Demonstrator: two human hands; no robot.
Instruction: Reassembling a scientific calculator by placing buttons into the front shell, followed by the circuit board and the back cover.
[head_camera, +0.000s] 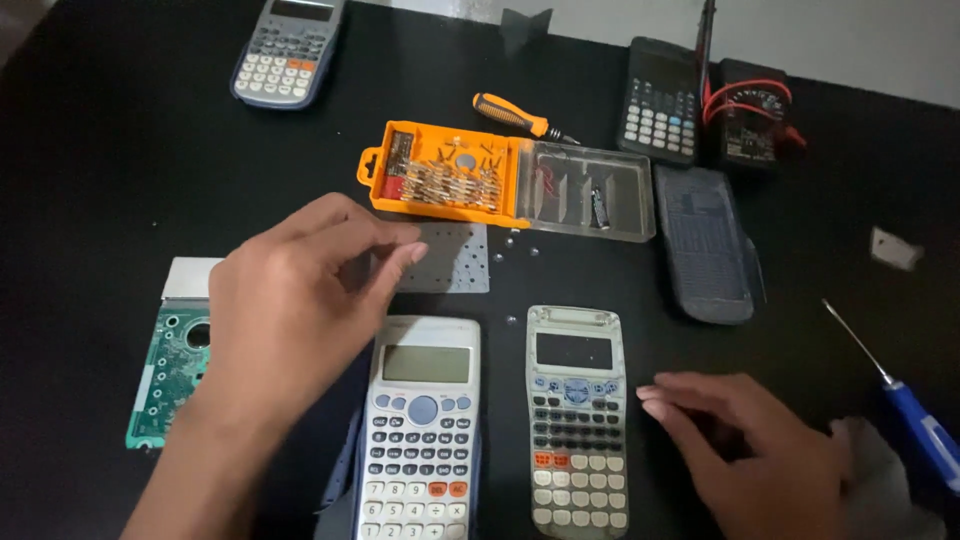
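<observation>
Four calculators are counted: a white calculator (420, 430) and a grey calculator shell (577, 415) side by side near the viewer, a third calculator (288, 50) far left, and a dark calculator (658, 100) far right; two screwdrivers are seen, an orange-handled screwdriver (515, 115) and a blue-handled screwdriver (900, 395); one open orange bit case (455, 175) and one green circuit board (165, 375) are also present. The left hand (290, 310) is held palm down above the white calculator's top edge, its fingertips drawn together over a grey perforated pad (450, 258); whether anything is pinched cannot be told. The right hand (745, 440) is laid flat, fingers loosely apart, fingertips just beside the shell's right edge. Both near calculators are laid lengthwise, near to far, displays at the far end.
</observation>
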